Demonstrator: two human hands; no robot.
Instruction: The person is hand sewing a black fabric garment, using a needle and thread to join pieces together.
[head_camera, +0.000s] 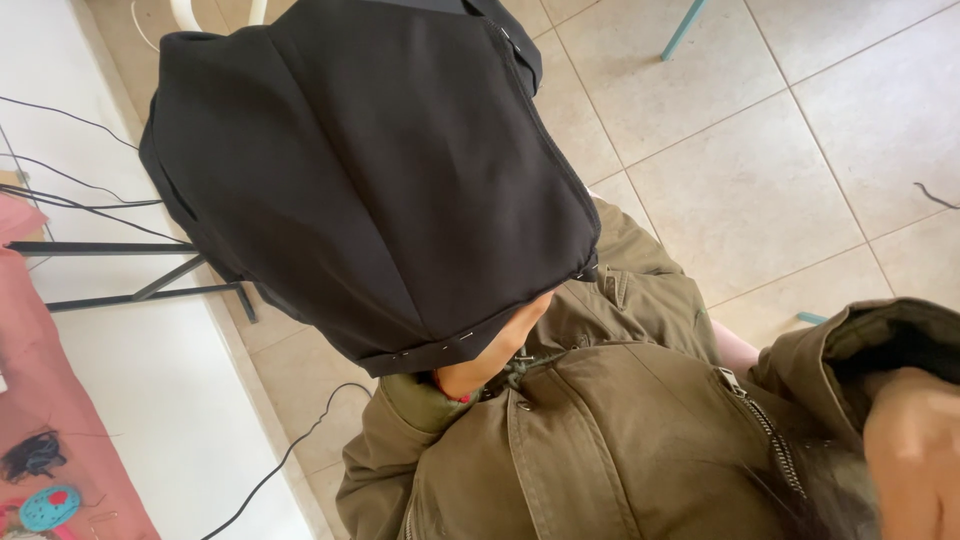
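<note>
The floor (760, 190) is made of big pale tiles with thin lines between them. A white table (150, 400) runs down the left side.

The left hand (490, 355) is raised up under a large piece of black cloth (370, 170). The cloth hangs over the hand and covers most of it, so you only see the wrist and a bit of the palm poking out from the bottom hem. You cannot tell if the fingers are closed on the cloth or spread open inside it. A thin red band (452, 392) goes round the wrist. The arm comes up from a green-brown jacket sleeve (410, 405).

The cloth sits high in the middle of the view, in front of the person's chest. A row of small pins (440, 343) runs along its bottom hem.

The right hand (915, 450) is low in the right corner, very close and blurry. It rests against the jacket's hood (880, 345) (its fingers are hard to make out, so its grip cannot be told).

The olive jacket (600, 440) fills the bottom, with a zip (765, 430) down it. Black wires (70, 200) cross the table, and pink fabric (40, 400) lies at its left edge.
</note>
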